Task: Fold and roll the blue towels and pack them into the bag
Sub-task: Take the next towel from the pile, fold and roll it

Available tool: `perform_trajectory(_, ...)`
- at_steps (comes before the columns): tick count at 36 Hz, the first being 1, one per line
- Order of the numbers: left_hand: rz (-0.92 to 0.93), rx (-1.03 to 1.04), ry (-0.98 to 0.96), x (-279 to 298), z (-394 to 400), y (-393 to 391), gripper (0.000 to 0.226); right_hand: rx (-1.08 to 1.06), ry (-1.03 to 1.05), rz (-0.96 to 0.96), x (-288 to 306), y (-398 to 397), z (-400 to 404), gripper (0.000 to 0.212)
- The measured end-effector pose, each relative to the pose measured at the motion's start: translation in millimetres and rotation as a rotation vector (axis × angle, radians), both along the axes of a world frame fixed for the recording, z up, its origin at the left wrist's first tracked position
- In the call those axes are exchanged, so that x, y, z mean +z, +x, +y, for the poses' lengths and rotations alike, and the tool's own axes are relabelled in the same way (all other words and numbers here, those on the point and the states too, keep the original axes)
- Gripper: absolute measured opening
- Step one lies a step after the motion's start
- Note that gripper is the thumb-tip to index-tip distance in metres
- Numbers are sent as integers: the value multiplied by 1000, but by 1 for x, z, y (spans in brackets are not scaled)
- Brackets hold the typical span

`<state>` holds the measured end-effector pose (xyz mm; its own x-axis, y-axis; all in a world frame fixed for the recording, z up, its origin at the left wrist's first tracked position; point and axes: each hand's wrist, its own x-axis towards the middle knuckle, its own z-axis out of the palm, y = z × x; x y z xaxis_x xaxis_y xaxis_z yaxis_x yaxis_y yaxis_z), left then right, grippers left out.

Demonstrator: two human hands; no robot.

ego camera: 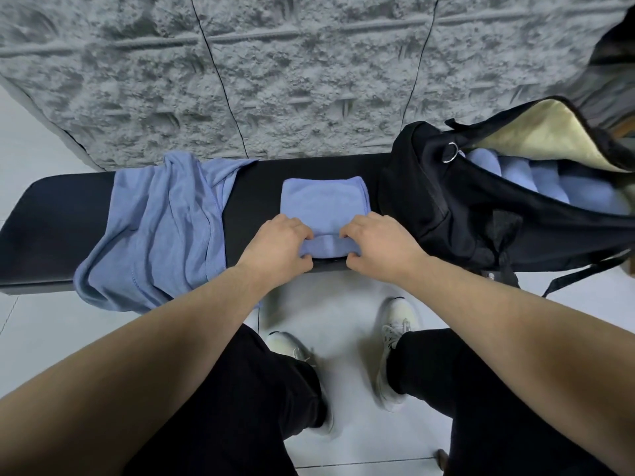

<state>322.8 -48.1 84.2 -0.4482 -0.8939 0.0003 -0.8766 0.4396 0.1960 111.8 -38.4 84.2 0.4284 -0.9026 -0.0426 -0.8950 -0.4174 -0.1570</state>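
A folded blue towel (323, 201) lies on the black bench (62, 228), its near end turned over into a short roll. My left hand (278, 249) grips the roll's left end with curled fingers and thumb. My right hand (381, 249) grips its right end the same way. A black bag (446, 207) lies open on the bench to the right, its cream lining showing. Several rolled blue towels (536, 180) sit side by side inside it.
A loose heap of blue towels (161, 228) drapes over the bench's left part and hangs off its front edge. A grey textured wall (275, 80) rises right behind the bench. My legs and white shoes stand on pale floor tiles below.
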Motion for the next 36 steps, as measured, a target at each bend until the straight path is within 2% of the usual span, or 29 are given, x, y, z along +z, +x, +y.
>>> perform_trajectory(11, -70, 17, -11, 1, 3, -8, 34, -79, 83, -37, -2, 2, 1, 24)
perform_trajectory(14, -28, 47, 45, 0, 0, -9, 33, -127, 127, -83, -3, 2, -2, 17)
perform_trajectory(18, 59, 55, 88, -2, -1, -6, 26, -168, 197, -129, -1, 4, -5, 34)
perform_trajectory(20, 120, 72, 120, -2, 0, -6, 25, -189, 223, -146, -2, 4, -6, 31)
perform_trajectory(23, 175, 100, 157, -1, 1, -4, 13, -225, 238, -177, -5, 5, -6, 18)
perform_trajectory(24, 180, 103, 162, -2, 1, -4, 11, -229, 230, -182, -6, 5, -6, 10)
perform_trajectory(25, 177, 105, 163, -3, 0, -4, 12, -227, 214, -180, -6, 5, -6, 11)
perform_trajectory(28, 164, 107, 148, -8, -2, -3, 15, -225, 139, -180, -7, 6, -5, 28)
perform_trajectory(33, 179, 153, 139, -12, -7, -5, 17, -167, -110, -179, -12, 6, -5, 29)
perform_trajectory(36, 155, 173, 131, -14, -10, -7, 19, -68, -149, -181, -11, 6, -7, 32)
